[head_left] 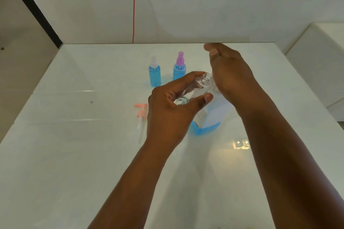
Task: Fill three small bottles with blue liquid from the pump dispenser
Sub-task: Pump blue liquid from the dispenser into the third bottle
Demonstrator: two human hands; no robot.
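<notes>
A person's left hand (173, 106) grips an uncapped clear bottle (197, 87) tilted toward the dispenser (210, 117), where the right hand (230, 74) rests with fingers extended.

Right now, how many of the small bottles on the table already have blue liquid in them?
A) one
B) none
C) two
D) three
C: two capped spray bottles, one with a white top and one with a purple top, stand filled with blue, while the clear bottle gripped in the left hand looks empty and uncapped.
</notes>
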